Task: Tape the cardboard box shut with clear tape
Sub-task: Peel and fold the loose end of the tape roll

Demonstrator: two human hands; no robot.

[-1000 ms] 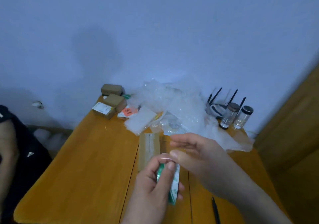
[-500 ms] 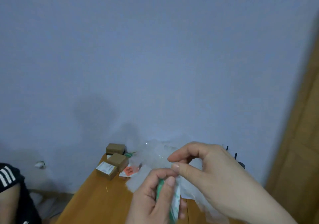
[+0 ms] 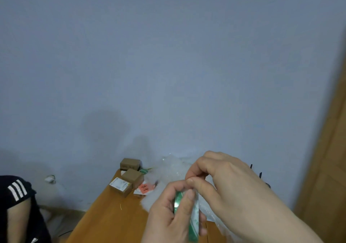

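Hands together over the orange wooden counter (image 3: 112,214): left hand (image 3: 168,216) clamps the green-cored clear tape roll (image 3: 193,216), right hand (image 3: 224,182) pinches its thin, clingy free end; box to be sealed unseen

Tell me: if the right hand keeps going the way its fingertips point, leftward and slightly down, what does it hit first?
The tape roll held in the left hand. The right hand already pinches at the roll's top edge, so contact is immediate; depth is hard to judge.
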